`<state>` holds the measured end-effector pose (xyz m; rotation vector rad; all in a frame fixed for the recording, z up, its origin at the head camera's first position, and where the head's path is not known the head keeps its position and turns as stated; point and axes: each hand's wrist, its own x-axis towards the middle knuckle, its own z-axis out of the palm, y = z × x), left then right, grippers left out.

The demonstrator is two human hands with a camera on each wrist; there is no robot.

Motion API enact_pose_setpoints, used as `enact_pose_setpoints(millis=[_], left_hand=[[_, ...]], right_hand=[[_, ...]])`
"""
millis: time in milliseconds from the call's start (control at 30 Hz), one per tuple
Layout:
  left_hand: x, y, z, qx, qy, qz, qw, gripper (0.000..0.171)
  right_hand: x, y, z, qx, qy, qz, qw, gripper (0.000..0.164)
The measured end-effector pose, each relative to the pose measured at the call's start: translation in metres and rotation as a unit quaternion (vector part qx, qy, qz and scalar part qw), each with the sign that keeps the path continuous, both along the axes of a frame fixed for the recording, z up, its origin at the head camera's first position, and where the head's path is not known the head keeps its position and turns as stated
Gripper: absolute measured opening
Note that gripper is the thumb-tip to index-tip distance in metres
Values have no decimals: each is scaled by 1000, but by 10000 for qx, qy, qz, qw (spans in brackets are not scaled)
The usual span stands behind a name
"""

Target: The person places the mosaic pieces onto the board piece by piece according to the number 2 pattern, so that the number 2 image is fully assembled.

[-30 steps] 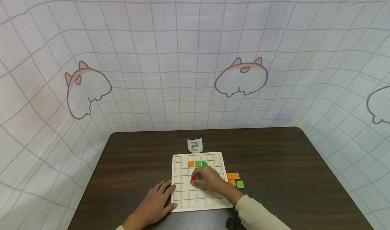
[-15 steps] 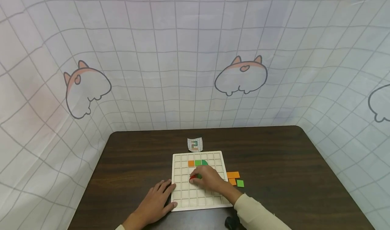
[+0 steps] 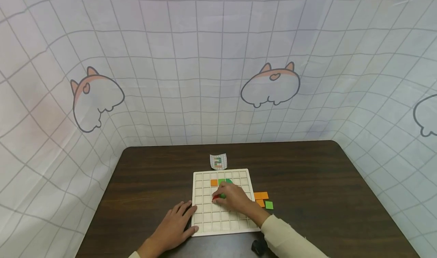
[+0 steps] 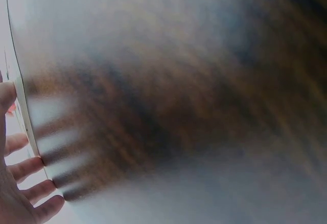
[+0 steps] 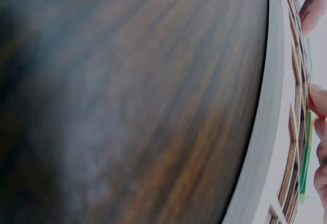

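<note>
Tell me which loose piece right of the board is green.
The light green square, farthest right of the three; the upper piece and the lower-left piece are orange.

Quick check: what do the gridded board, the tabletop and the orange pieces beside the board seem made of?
Gridded board: probably wood, matte cream; brownish grid edges show in the right wrist view. Tabletop: dark wood or wood-look laminate, satin; streaked grain and soft sheen. Orange pieces: painted wood or plastic, apparently matte; flat even colour, too small to tell which.
</note>
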<state>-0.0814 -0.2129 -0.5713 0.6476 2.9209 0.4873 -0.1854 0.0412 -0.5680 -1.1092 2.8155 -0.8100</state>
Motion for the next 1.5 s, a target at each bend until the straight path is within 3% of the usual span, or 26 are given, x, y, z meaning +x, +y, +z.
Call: enact_pose_setpoints(millis=[200, 467, 1500], left_hand=[[0, 1, 1, -43, -60, 32, 10000, 64], [0, 2, 2, -87, -93, 46, 9999, 64], [1, 1, 6, 91, -241, 108, 9996, 64]], right_hand=[[1, 4, 1, 125, -85, 8, 9999, 28], [0, 7, 1, -23, -247, 79, 9997, 22], [-4, 9, 10, 353, -473, 347, 9977, 21]])
